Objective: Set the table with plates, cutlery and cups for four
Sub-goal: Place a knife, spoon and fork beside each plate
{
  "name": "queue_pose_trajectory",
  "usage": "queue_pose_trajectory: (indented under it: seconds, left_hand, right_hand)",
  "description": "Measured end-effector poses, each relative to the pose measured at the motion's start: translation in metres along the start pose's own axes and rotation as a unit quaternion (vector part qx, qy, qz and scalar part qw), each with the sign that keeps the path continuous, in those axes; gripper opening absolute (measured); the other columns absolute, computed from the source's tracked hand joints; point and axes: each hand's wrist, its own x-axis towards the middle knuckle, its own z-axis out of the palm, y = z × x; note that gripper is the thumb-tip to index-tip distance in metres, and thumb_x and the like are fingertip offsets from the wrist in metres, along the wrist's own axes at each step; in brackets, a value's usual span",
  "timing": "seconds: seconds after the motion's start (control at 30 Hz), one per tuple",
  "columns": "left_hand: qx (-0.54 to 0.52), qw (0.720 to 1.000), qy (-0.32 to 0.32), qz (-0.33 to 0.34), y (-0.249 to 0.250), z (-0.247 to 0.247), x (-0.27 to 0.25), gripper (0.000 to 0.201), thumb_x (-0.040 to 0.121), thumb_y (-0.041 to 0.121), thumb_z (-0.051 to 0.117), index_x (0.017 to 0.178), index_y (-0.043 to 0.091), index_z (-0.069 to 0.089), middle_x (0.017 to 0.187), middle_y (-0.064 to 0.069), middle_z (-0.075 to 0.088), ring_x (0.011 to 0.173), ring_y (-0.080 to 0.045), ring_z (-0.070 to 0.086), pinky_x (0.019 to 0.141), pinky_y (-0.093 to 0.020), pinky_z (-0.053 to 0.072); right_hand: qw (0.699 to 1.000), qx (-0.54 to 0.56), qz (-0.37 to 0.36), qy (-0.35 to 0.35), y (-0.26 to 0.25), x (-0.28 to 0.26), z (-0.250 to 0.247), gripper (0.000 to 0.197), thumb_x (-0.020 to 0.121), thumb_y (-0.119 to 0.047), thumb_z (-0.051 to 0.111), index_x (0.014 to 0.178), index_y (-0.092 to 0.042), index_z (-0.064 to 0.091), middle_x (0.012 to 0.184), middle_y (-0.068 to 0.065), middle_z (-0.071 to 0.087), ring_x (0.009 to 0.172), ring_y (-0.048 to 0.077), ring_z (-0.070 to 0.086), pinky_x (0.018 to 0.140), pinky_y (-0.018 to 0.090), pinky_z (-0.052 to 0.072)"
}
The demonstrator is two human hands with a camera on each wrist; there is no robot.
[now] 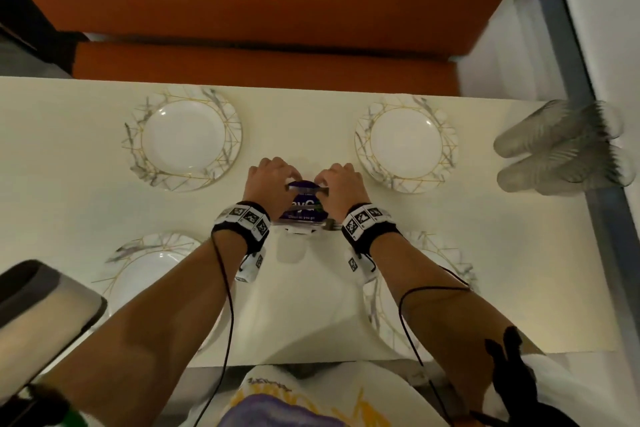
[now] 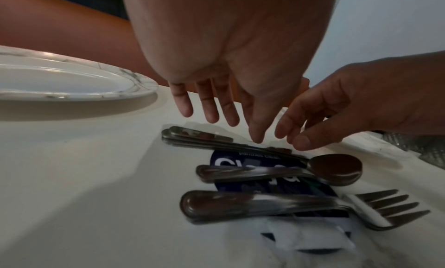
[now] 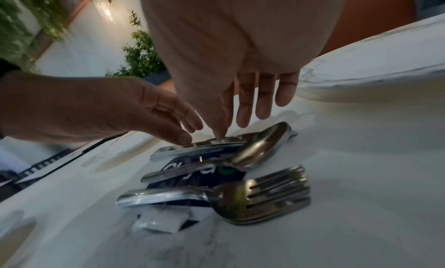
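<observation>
A pile of steel cutlery lies on a dark blue card (image 1: pixel 304 210) at the table's middle: knives (image 2: pixel 199 138), spoons (image 2: pixel 334 169) and forks (image 2: pixel 289 205). My left hand (image 1: pixel 273 172) and right hand (image 1: pixel 337 177) hover side by side over the pile's far end. In the left wrist view the left hand (image 2: pixel 240 127) has straight fingers, with one fingertip touching the knives. The right hand (image 3: pixel 231 127) also touches a knife (image 3: pixel 192 150) with one fingertip beside the spoons (image 3: pixel 260 148); nothing is lifted. Two marbled plates (image 1: pixel 192 139) (image 1: pixel 407 144) sit at the far side.
Two more plates (image 1: pixel 149 263) (image 1: pixel 433 253) lie at the near side, partly under my forearms. Clear ribbed cups (image 1: pixel 561 146) lie on their sides at the right edge. An orange bench (image 1: pixel 242 62) runs behind the table (image 1: pixel 69 184).
</observation>
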Motion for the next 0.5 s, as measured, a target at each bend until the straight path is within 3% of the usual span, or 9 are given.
queue_pose_trajectory:
  seconds: [0.17, 0.33, 0.5]
  left_hand:
    - [0.029, 0.997, -0.072, -0.007, 0.0, -0.001, 0.01, 0.023, 0.092, 0.029, 0.066, 0.114, 0.028, 0.074, 0.113, 0.003, 0.067, 0.109, -0.024, 0.055, 0.096, -0.043, 0.043]
    - [0.023, 0.994, -0.107, -0.012, -0.001, 0.001, 0.014, 0.016, 0.094, 0.024, 0.069, 0.109, 0.023, 0.073, 0.111, -0.001, 0.067, 0.107, -0.025, 0.056, 0.094, -0.041, 0.047]
    - [0.018, 0.988, -0.155, -0.009, 0.002, -0.006, 0.019, 0.021, 0.097, 0.027, 0.062, 0.115, 0.021, 0.071, 0.114, -0.003, 0.064, 0.112, -0.024, 0.055, 0.096, -0.038, 0.049]
  right_hand:
    - [0.998, -0.033, -0.026, -0.048, 0.002, 0.013, 0.004, 0.017, 0.092, -0.021, 0.066, 0.109, -0.019, 0.07, 0.112, 0.001, 0.063, 0.11, 0.025, 0.051, 0.097, 0.039, 0.039]
    - [0.992, -0.077, -0.059, -0.079, 0.003, 0.024, 0.003, 0.018, 0.093, -0.017, 0.065, 0.11, -0.014, 0.068, 0.115, 0.005, 0.062, 0.114, 0.027, 0.049, 0.099, 0.04, 0.042]
    - [0.983, -0.11, -0.086, -0.119, 0.002, 0.033, 0.001, 0.029, 0.09, -0.029, 0.069, 0.112, -0.011, 0.066, 0.114, 0.006, 0.06, 0.115, 0.027, 0.049, 0.101, 0.042, 0.042]
